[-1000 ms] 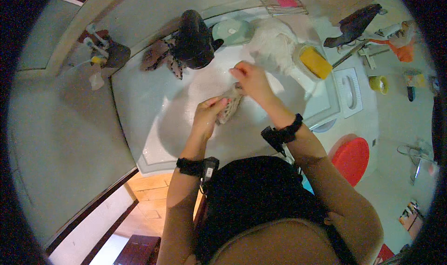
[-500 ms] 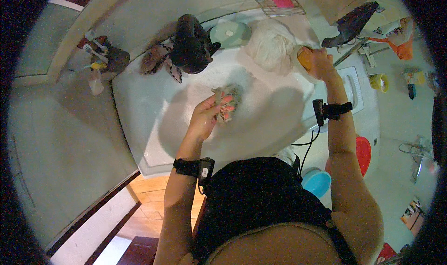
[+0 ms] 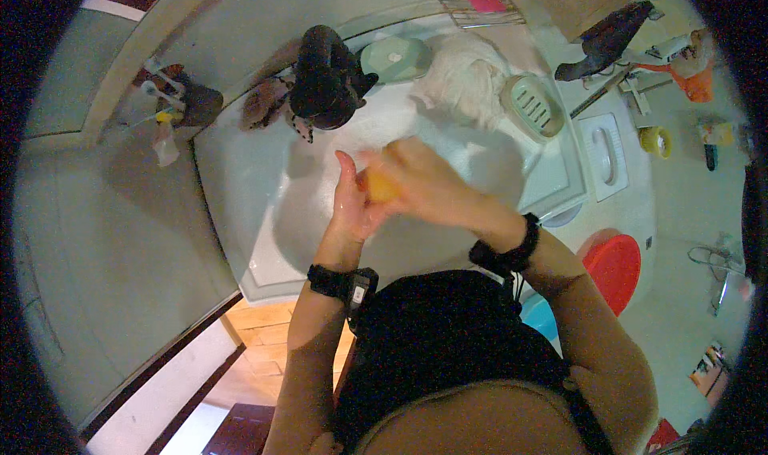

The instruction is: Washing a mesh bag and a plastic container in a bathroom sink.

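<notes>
A yellow bar of soap (image 3: 382,185) is gripped in my right hand (image 3: 424,179), over the middle of the white basin (image 3: 280,251). The soap presses against my left hand (image 3: 354,203), which has its thumb raised and its palm turned toward the right. The left fingers are hidden behind the soap and the blurred right hand. The small patterned cloth seen there earlier does not show. To the right, the slotted beige soap dish (image 3: 534,109) stands with its ribbed bottom exposed. Beside it lies a heap of white cloth (image 3: 468,79).
Dark clothing (image 3: 324,79) and a patterned cloth (image 3: 264,103) lie at the basin's far left rim. A pale green lidded container (image 3: 396,59) sits behind. A wire rack (image 3: 480,7) stands farther back. Red (image 3: 618,271) and blue (image 3: 538,315) basins are at right.
My right hand has lifted the soap from its dish and carried it left to my left hand. The patterned cloth in my left hand has gone out of sight.
</notes>
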{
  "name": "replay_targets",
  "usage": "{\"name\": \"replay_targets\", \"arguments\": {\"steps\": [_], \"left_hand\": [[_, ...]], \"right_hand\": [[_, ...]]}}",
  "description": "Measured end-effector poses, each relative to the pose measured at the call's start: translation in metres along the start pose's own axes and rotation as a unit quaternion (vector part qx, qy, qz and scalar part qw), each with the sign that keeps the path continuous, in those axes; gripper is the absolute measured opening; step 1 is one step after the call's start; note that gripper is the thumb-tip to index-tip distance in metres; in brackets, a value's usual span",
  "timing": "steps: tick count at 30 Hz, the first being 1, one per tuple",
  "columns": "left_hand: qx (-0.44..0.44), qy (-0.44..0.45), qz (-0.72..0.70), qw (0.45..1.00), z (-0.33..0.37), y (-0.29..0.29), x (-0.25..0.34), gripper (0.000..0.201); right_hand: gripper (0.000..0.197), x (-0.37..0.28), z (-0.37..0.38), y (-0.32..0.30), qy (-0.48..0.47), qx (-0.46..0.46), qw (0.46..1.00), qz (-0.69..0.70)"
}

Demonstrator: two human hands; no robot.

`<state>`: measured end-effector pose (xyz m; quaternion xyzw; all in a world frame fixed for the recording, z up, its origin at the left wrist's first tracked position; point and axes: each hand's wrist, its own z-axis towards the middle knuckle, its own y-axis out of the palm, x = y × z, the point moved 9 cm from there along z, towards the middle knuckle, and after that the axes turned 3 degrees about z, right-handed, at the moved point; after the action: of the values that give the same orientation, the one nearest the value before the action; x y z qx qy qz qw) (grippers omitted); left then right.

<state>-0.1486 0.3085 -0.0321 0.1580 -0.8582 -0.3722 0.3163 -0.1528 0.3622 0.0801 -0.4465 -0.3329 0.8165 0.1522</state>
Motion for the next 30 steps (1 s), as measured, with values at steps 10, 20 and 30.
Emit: {"name": "replay_targets", "arguments": {"steps": [10,20,30], "left_hand": [[-0.257,-0.099,-0.139,0.951,-0.03,0.046,-0.015,0.099],[0.023,0.031,0.261,0.964,-0.01,-0.012,0.01,0.019],[0.049,0.062,0.438,0.896,-0.017,0.012,0.03,0.014]], "right_hand": [[0.04,0.094,-0.002,0.029,0.142,-0.046,0.984,0.099],[0.041,0.198,-0.093,-0.151,0.406,0.032,0.839,-0.361],[0.034,0.179,-0.08,-0.117,0.291,0.072,0.836,-0.459]]}}
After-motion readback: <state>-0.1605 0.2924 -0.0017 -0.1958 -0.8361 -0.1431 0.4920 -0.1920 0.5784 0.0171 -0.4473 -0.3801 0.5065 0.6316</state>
